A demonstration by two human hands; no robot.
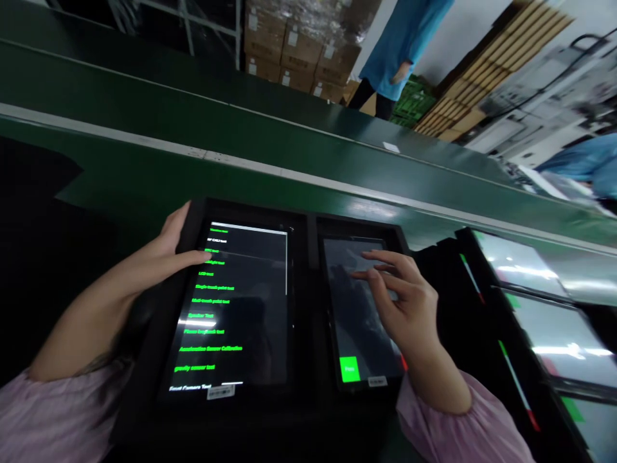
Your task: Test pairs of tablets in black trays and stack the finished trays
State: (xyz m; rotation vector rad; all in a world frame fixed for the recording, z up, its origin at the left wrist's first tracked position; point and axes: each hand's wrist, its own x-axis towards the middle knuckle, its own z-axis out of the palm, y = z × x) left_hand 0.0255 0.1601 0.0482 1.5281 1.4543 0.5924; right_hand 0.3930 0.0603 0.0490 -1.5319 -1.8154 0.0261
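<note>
A black tray with two compartments lies in front of me, a tablet in each. The left tablet shows a dark screen with a list of test names, mostly green. On the right tablet, the screen is dark grey with a green "Pass" box at its lower left. My left hand grips the tray's left edge, fingers outside the wall and thumb over the left screen near the list. Over the upper part of the right tablet, my right hand has loosely bent, parted fingers and holds nothing; whether a fingertip touches the glass I cannot tell.
At the right lie more tablets with bright screens in black holders. A green conveyor surface with pale rails runs behind the tray. Beyond it are stacked cartons and a person in blue; another blue sleeve shows far right.
</note>
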